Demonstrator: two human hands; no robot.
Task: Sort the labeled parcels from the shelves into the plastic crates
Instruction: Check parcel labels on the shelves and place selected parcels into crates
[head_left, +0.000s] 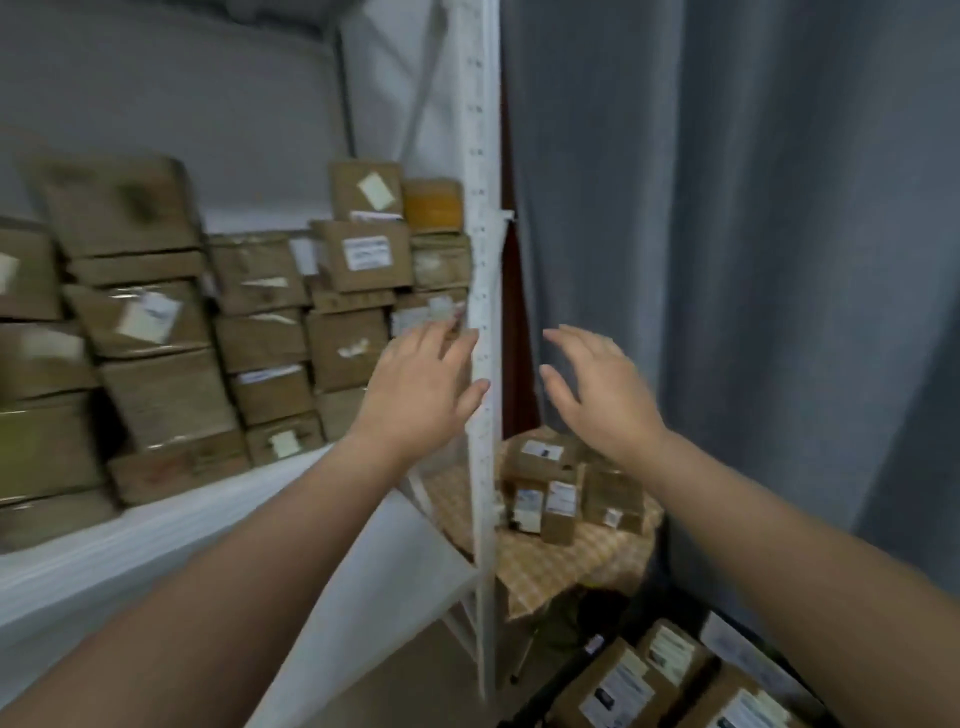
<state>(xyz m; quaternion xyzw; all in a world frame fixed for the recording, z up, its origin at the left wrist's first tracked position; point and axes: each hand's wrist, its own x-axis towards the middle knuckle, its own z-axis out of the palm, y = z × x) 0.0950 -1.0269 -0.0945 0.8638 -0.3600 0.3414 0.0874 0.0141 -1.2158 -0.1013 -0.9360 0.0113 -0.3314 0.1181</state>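
Observation:
Brown cardboard parcels (358, 254) with white labels are stacked in several rows on a white shelf (156, 525) at the left. My left hand (421, 384) is raised in front of the stack's right end, fingers spread, holding nothing. My right hand (597, 389) hovers to the right of the shelf's white upright post (483, 312), fingers relaxed and empty. More labeled parcels (628, 686) lie packed together at the bottom right; I cannot make out the container under them.
A small table with a checked cloth (550, 566) stands behind the post and carries several small labeled boxes (558, 499). A grey-blue curtain (753, 260) fills the right side. The view is blurred by motion.

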